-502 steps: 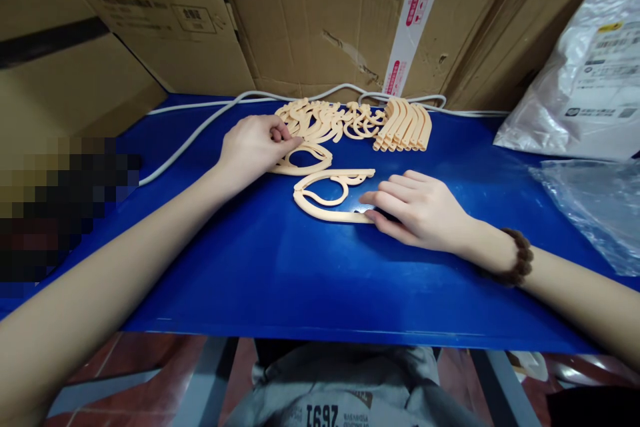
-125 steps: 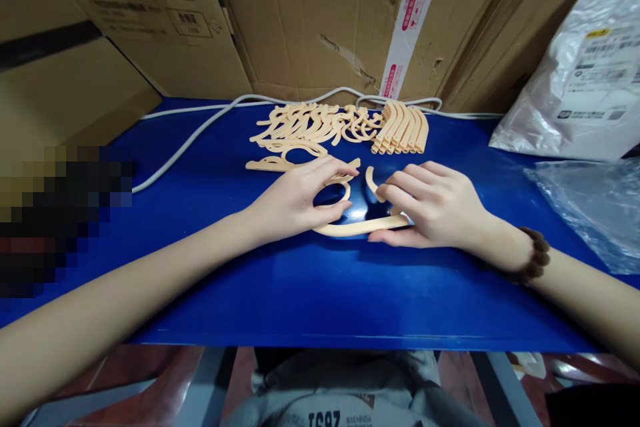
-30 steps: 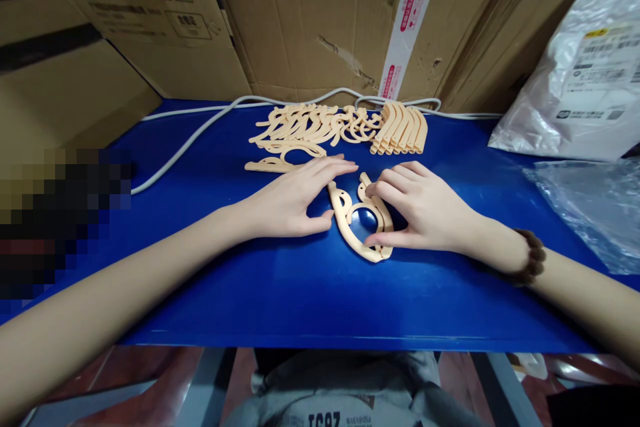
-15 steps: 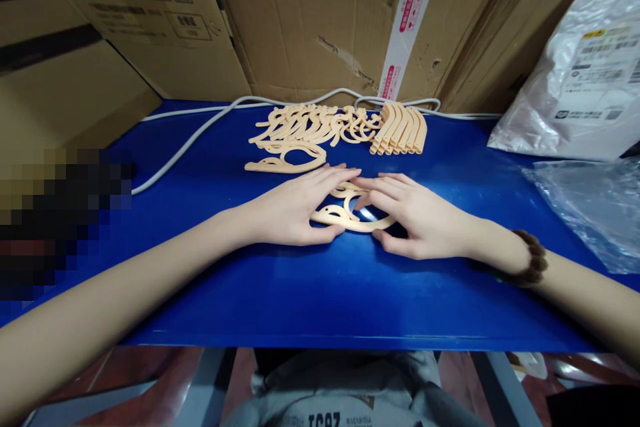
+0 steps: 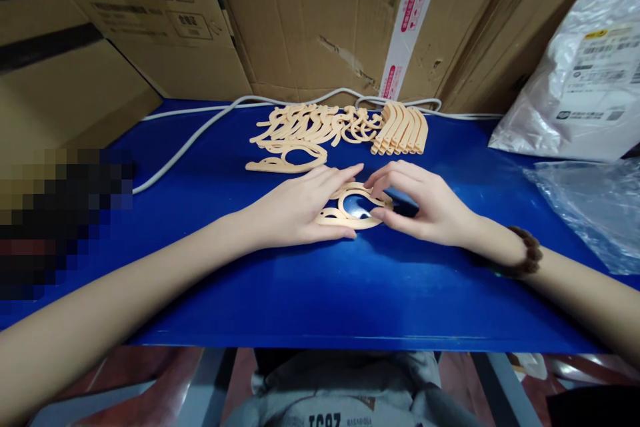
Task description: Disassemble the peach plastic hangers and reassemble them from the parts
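Observation:
A beige plastic folding hanger (image 5: 367, 221) lies flat on the blue table between my hands, its curved parts folded into a rounded loop. My left hand (image 5: 295, 207) covers its left end, with the fingers along the far side and the thumb along the near edge. At the right end my right hand (image 5: 420, 203) is curled, its thumb and fingertips closed on the hanger's curved part. Part of the hanger is hidden under the left palm. Just beyond my left hand lies another beige folding hanger (image 5: 310, 165), also folded.
Behind are a spread of loose curved beige parts (image 5: 300, 123) and a neat stack of beige hanger arms (image 5: 400, 130). A white cable (image 5: 190, 163) runs along the back of the blue table (image 5: 350, 300). Cardboard boxes (image 5: 300, 27) stand behind; a plastic-wrapped package (image 5: 575, 93) sits at right.
My right hand has lifted slightly and curled its fingers, with thumb and fingertips nearer together. The hanger's inner curved part now sits farther right, forming a closed loop. My left hand stays nearly in place.

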Available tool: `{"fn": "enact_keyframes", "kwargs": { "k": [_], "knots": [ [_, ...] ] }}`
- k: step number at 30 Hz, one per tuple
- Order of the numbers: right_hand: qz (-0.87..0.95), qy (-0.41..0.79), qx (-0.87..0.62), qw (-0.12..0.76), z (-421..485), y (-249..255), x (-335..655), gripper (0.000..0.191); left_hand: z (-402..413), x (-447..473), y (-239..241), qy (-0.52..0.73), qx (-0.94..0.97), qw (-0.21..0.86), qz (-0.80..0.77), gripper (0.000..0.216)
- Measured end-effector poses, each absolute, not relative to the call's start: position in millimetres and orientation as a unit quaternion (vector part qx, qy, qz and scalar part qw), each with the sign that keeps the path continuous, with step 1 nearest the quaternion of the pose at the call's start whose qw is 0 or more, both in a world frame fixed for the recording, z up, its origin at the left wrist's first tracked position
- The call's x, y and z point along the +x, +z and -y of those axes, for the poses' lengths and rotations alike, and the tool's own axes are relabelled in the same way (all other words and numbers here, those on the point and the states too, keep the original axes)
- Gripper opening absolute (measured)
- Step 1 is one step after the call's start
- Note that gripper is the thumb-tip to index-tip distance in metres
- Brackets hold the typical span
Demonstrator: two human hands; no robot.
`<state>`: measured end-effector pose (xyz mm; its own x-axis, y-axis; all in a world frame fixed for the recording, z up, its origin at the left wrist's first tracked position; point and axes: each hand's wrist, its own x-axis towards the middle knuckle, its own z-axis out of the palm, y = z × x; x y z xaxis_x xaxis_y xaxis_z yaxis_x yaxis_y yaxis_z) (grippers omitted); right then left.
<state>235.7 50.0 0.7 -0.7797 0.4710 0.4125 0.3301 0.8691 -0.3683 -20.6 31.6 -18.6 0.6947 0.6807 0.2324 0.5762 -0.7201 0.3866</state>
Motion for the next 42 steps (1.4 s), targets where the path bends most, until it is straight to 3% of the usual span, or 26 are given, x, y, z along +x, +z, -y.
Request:
{"fn": "enact_keyframes", "kwargs": {
  "k": [9, 18, 24, 34, 42],
  "knots": [
    [0.836, 0.141, -0.378, 0.371, -53.9, 6.4, 240.1, 0.024, -38.7, -30.5, -6.8, 0.241, 0.897, 0.138, -0.345, 0.089],
    [0.915, 0.094, -0.312, 0.24, -60.0, -4.5, 241.7, 0.013, -61.4, -54.8, 1.4, 0.278, 0.86, 0.152, -0.401, 0.096],
    [0.947, 0.045, -0.279, 0.155, -56.1, -6.5, 239.0, 0.02, -75.1, -79.2, 7.9, 0.257, 0.813, 0.195, -0.486, 0.111],
    [0.95, 0.04, -0.272, 0.149, -55.0, -7.5, 237.8, 0.022, -98.4, -114.8, -4.4, 0.193, 0.828, 0.213, -0.482, 0.113],
    [0.948, 0.052, -0.272, 0.155, -53.8, -7.4, 235.6, 0.022, -96.3, -107.2, -5.0, 0.181, 0.837, 0.197, -0.477, 0.102]
  ]
}}
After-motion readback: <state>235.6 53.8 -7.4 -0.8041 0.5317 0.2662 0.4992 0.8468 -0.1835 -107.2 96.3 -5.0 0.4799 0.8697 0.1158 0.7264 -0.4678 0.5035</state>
